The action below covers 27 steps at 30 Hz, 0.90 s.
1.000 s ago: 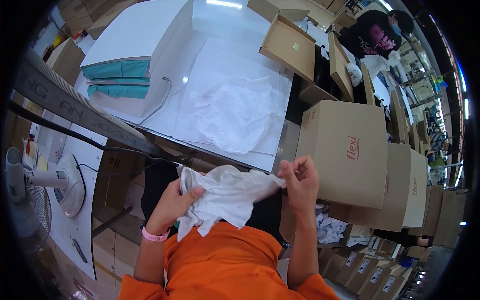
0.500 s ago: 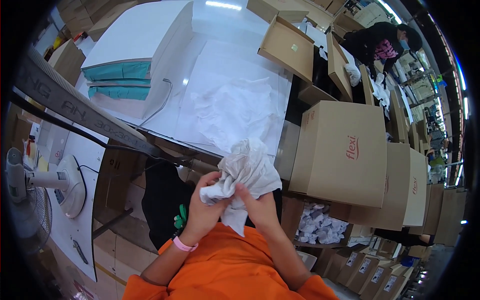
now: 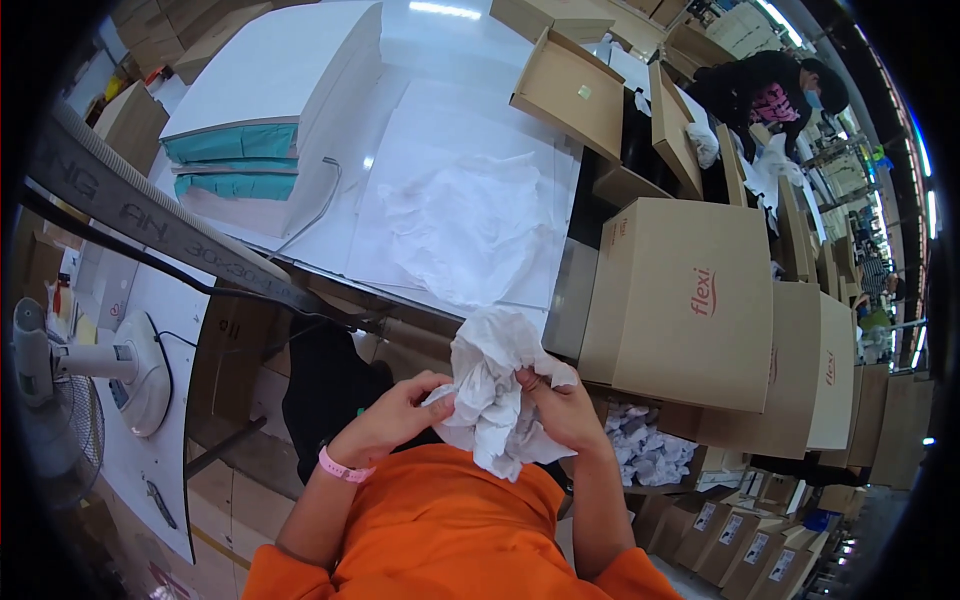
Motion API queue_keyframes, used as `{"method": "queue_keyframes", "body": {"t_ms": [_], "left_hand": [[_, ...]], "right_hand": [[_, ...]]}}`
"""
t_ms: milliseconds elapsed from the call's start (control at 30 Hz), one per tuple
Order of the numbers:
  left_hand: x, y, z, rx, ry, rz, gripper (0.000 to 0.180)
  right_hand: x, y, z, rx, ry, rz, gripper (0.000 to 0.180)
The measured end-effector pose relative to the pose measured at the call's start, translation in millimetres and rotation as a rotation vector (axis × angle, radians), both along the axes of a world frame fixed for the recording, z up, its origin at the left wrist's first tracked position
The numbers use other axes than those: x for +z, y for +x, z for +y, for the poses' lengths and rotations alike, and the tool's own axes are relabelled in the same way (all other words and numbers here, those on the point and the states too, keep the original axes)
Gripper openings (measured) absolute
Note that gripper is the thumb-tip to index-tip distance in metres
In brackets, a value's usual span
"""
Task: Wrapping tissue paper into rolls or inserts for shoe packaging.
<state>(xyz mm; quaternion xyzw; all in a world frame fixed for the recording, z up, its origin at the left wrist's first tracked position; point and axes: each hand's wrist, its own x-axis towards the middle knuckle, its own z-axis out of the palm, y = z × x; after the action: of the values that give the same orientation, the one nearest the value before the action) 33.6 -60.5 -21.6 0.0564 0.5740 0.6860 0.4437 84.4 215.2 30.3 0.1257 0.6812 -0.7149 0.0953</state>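
Observation:
A crumpled sheet of white tissue paper [image 3: 497, 385] is held between my two hands, just off the front edge of the table. My left hand [image 3: 408, 408] pinches its left side between thumb and fingers. With the thumb on top, my right hand [image 3: 563, 408] grips its right side. Beyond the hands, wrinkled white tissue paper [image 3: 465, 225] lies loosely spread on the white table [image 3: 405, 60]. A tall stack of white paper [image 3: 265, 70] with teal wrapping stands at the table's back left.
Brown cardboard boxes [image 3: 690, 300] stand in a row at the right. Below them, a box holds crumpled paper balls [image 3: 650, 455]. A grey pipe [image 3: 160, 220] crosses at left, near a white fan [image 3: 140, 370] on a side table. Another person [image 3: 770, 95] works at the far right.
My hands have moved apart, and the tissue paper between them has opened out and shifted slightly right and lower. The other person at the far right has raised white paper.

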Motion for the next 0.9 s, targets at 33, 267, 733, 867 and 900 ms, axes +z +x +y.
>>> {"method": "queue_keyframes", "body": {"t_ms": [33, 267, 733, 867, 900], "left_hand": [[3, 0, 3, 0.104, 0.065, 0.029, 0.039], [10, -28, -11, 0.655, -0.083, 0.518, 0.056], [2, 14, 32, 0.307, 0.169, -0.222, 0.067], [9, -8, 18, 0.542, 0.259, -0.416, 0.043], [14, -11, 15, 0.583, 0.268, -0.373, 0.041]], "right_hand": [[0, 3, 7, 0.057, -0.018, -0.015, 0.033], [-18, 18, 23, 0.111, 0.080, -0.304, 0.038], [-36, 16, -45, -0.034, 0.345, 0.189, 0.026], [-42, 24, -30, -0.065, 0.400, 0.218, 0.025], [-47, 28, -23, -0.123, 0.260, 0.157, 0.025]]}}
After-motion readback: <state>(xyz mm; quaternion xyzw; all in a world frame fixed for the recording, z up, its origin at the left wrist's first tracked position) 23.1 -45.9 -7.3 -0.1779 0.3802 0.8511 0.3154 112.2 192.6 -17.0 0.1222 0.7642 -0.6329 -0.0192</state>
